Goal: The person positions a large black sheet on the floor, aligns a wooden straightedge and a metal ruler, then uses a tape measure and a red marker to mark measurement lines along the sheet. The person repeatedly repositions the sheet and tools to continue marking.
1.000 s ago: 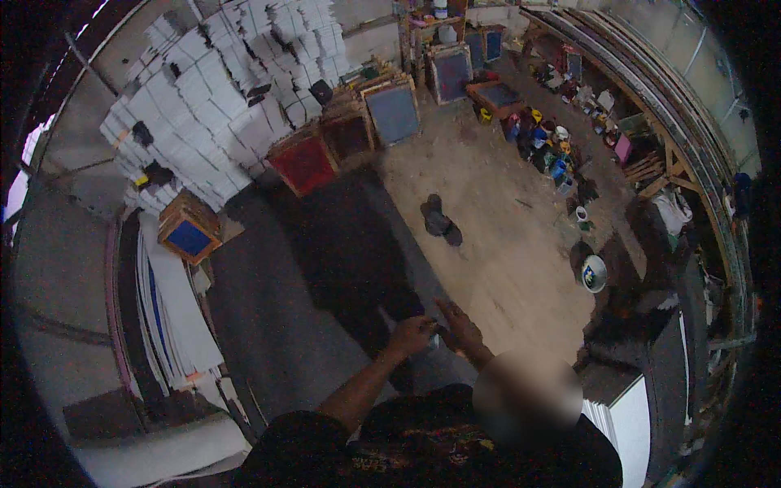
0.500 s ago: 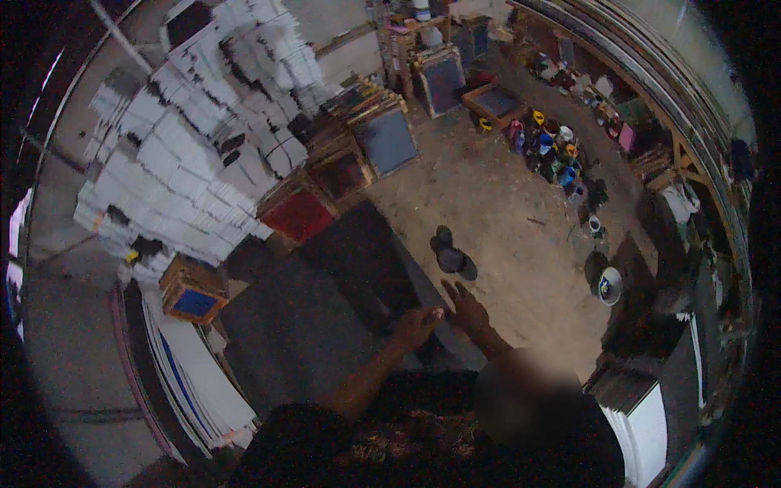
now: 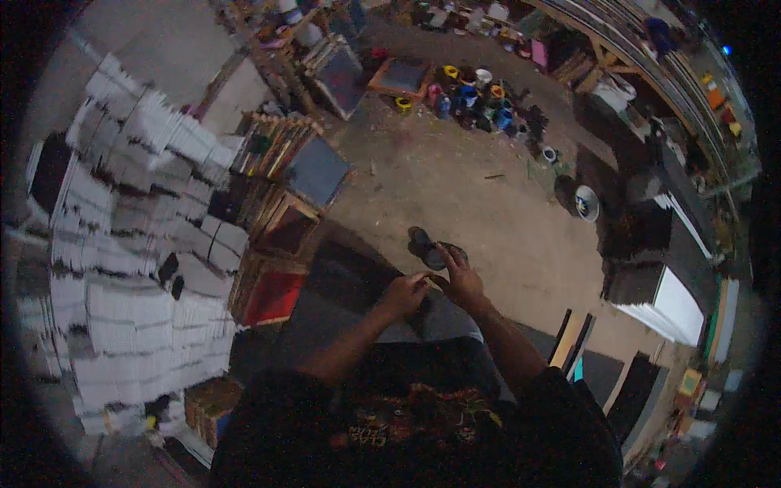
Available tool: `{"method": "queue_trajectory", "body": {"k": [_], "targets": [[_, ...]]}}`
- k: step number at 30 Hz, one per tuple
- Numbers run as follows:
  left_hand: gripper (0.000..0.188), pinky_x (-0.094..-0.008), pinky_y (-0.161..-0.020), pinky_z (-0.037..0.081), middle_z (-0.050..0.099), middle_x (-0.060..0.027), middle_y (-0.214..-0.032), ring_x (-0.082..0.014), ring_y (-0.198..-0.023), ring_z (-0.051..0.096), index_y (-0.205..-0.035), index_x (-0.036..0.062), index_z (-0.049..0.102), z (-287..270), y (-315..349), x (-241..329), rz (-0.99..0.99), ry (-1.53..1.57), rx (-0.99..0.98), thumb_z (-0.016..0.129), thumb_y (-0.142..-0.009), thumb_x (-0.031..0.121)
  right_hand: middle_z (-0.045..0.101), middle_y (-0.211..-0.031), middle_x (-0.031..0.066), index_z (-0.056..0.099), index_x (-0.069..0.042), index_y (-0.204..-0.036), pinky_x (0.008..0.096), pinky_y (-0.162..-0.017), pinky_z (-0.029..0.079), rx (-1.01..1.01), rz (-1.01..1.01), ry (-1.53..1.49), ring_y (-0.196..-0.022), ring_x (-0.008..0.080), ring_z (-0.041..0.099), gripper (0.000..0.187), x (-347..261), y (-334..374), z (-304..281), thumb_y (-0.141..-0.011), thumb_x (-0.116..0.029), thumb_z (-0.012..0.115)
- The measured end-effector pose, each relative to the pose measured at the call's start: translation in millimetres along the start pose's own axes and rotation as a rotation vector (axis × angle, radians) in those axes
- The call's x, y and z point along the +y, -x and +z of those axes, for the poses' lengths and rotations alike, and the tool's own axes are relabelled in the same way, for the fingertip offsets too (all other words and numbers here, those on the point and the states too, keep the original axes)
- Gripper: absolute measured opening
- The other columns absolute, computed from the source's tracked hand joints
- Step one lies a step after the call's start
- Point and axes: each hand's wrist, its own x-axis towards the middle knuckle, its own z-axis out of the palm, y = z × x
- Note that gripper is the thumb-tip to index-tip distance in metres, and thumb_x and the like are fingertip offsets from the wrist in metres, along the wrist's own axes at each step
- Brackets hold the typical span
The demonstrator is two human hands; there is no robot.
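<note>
My left hand (image 3: 404, 294) is in front of my body, its fingers curled and drawn together at the tips. Anything held in them is too small or blurred to make out. Close beside it, my right hand (image 3: 462, 283) has its fingers stretched forward and apart from the palm. The thumb sides of both hands meet. Just beyond the right fingertips, lower down on the floor, shows a dark shoe-like shape (image 3: 425, 248). A dark flat surface (image 3: 325, 289) lies below and left of my hands.
Wood-framed screens, one with a red mesh (image 3: 275, 294) and one grey (image 3: 319, 172), lean at the left beside tall white paper stacks (image 3: 163, 342). Colourful paint tubs (image 3: 480, 102) stand on the far floor. A white bucket (image 3: 586, 203) and stacked white sheets (image 3: 667, 309) are at right.
The view has swung to the right, bringing more of the right side in. My hands remain together; the right fingers are less spread and have come nearer the shoe-like shape in view.
</note>
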Motion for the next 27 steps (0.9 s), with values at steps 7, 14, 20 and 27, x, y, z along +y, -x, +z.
{"method": "queue_trajectory", "body": {"k": [7,14,20,27], "targets": [[0.036,-0.0452,-0.083,0.054,0.071,-0.0226,-0.105,-0.0384,-0.098,0.07,-0.122,0.0022,0.066,-15,-53,-64,0.197,-0.08,-0.193,0.064,-0.096,0.026,0.037,-0.156,0.0138,0.028,-0.024,-0.157,0.0519,-0.1,0.05,-0.032,0.232,-0.11,-0.13,0.0423,0.052,0.076,-39,-22,-9,-0.094,-0.042,0.067],[0.044,-0.0445,-0.085,0.055,0.071,-0.022,-0.112,-0.0382,-0.099,0.07,-0.128,-0.0002,0.063,-45,-67,-52,0.221,-0.152,-0.191,0.067,-0.094,0.028,0.037,-0.157,0.0178,0.026,-0.027,-0.158,0.0534,-0.099,0.051,-0.033,0.432,-0.142,-0.129,0.047,0.051,0.079,-73,-39,-35,-0.092,-0.042,0.068],[0.046,-0.0445,-0.093,0.053,0.069,-0.0215,-0.121,-0.0375,-0.112,0.066,-0.131,0.0026,0.062,-37,-90,-45,0.3,-0.183,-0.32,0.067,-0.093,0.028,0.037,-0.157,0.022,0.024,-0.03,-0.159,0.0545,-0.095,0.053,0.154,0.512,-0.089,-0.123,0.0487,0.056,0.08,-38,-17,4,-0.093,-0.048,0.065],[0.045,-0.0454,-0.093,0.052,0.069,-0.0206,-0.12,-0.0391,-0.111,0.065,-0.13,0.0046,0.063,-16,-104,-14,0.301,-0.2,-0.477,0.067,-0.092,0.029,0.034,-0.159,0.0211,0.023,-0.032,-0.159,0.0539,-0.099,0.051,0.105,0.723,-0.251,-0.13,0.0466,0.051,0.08,-29,2,-20,-0.093,-0.05,0.064]]}}
